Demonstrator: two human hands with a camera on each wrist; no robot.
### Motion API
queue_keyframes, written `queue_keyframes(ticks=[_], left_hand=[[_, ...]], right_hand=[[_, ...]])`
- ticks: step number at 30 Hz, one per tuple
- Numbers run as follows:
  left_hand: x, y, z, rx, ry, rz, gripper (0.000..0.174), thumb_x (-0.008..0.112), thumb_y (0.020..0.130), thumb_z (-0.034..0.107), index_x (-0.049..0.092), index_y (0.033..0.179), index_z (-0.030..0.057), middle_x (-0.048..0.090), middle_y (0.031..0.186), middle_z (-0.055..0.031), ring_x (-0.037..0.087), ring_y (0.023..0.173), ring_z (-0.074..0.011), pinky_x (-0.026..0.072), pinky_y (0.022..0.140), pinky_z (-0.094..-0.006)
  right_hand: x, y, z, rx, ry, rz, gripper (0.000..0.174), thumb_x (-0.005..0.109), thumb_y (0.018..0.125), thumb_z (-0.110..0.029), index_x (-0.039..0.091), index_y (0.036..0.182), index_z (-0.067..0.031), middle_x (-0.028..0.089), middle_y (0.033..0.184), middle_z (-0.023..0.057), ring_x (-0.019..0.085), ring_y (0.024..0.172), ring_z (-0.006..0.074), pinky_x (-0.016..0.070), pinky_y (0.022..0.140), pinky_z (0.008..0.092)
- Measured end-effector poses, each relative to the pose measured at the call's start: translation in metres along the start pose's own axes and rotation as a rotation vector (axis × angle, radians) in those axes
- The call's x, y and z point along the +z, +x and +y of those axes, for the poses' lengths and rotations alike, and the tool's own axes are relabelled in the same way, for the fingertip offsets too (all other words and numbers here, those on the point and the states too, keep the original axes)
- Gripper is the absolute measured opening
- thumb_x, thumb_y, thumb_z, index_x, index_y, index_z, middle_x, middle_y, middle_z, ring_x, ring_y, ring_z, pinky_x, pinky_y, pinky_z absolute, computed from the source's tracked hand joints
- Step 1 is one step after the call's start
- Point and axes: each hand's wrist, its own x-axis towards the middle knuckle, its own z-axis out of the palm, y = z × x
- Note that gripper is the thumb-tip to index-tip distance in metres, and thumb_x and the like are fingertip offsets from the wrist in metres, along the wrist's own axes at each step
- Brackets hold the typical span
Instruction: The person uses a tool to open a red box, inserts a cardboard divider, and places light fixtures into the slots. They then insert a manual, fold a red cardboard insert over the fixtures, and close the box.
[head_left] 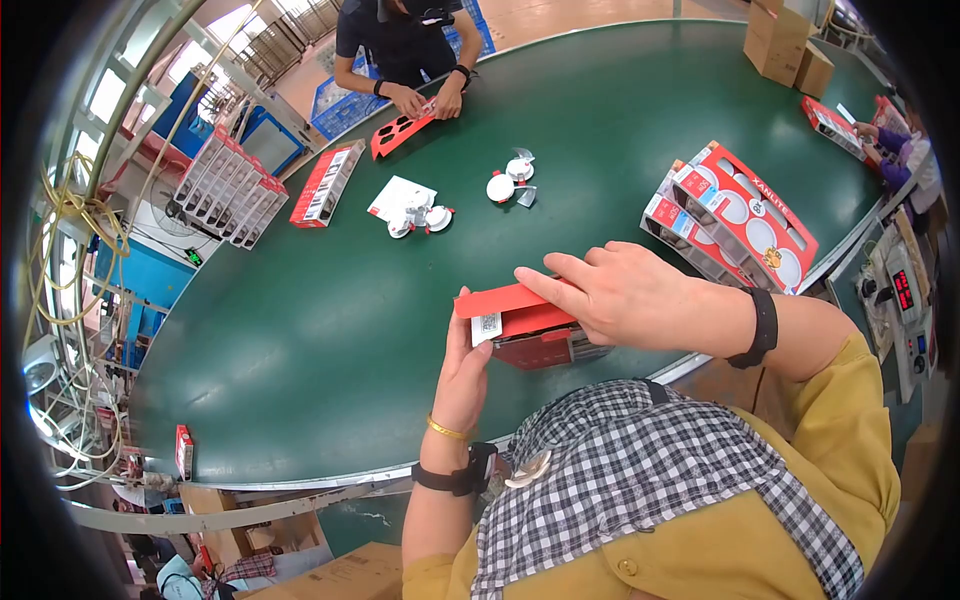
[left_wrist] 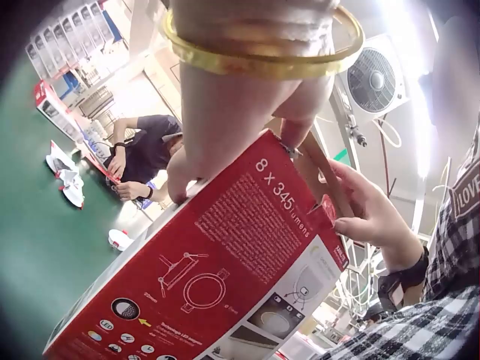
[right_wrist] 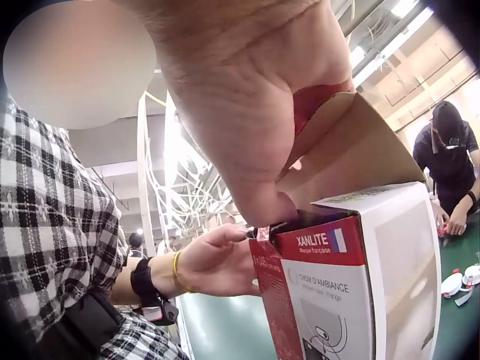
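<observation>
A red and white XANLITE carton (head_left: 535, 352) stands in front of my body with its end flap (head_left: 500, 299) raised. My left hand (head_left: 460, 372) holds the carton from its left side, the thumb along the near edge. My right hand (head_left: 630, 298) reaches over the top and grips the flap, fingers on its outer face and thumb by the opening. In the right wrist view the flap's bare brown inside (right_wrist: 360, 146) shows above the carton's mouth. The left wrist view shows the red printed face (left_wrist: 225, 247), marked 8 x 345 lumens. The carton's contents are hidden.
White round lamps (head_left: 415, 217) and a second group of lamps (head_left: 512, 182) lie on the green table (head_left: 330, 330). Filled XANLITE cartons (head_left: 745, 215) stand at right. Across the table a person (head_left: 405, 50) handles a red carton piece (head_left: 402, 130). Brown boxes (head_left: 775, 45) stand far right.
</observation>
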Motion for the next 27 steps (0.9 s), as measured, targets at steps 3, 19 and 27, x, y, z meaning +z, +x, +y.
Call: queue_keyframes(ticks=[3,19,27], left_hand=[[0.000,-0.002,0.001,0.022,0.031,-0.031,0.075,0.046,0.094,0.001,0.010,0.159,0.0046,0.023,0.160,-0.0118,0.023,0.149,-0.0236,0.0162,0.121,-0.0380],[0.046,-0.001,-0.005,0.102,0.101,0.281,0.066,0.043,0.092,-0.001,0.024,0.155,0.0046,0.040,0.148,-0.0121,0.040,0.136,-0.0214,0.0315,0.114,-0.0371],[0.046,-0.001,-0.021,0.276,0.334,0.406,0.053,0.046,0.100,0.007,0.034,0.151,0.0002,0.044,0.148,-0.0130,0.047,0.133,-0.0235,0.0377,0.111,-0.0353]], right_hand=[[0.002,-0.002,0.004,-0.004,0.032,0.002,0.084,0.075,0.070,-0.016,0.040,0.145,-0.0030,0.058,0.116,0.0097,0.064,0.076,0.0217,0.0529,0.070,0.0351],[0.024,-0.014,0.002,-0.046,0.058,0.305,0.054,0.064,0.084,-0.015,0.052,0.135,-0.0030,0.064,0.102,0.0049,0.062,0.073,0.0191,0.0479,0.068,0.0330],[0.033,-0.022,-0.005,-0.017,0.076,0.396,0.048,0.066,0.082,-0.014,0.057,0.128,-0.0069,0.064,0.107,0.0043,0.063,0.084,0.0204,0.0486,0.074,0.0339]])
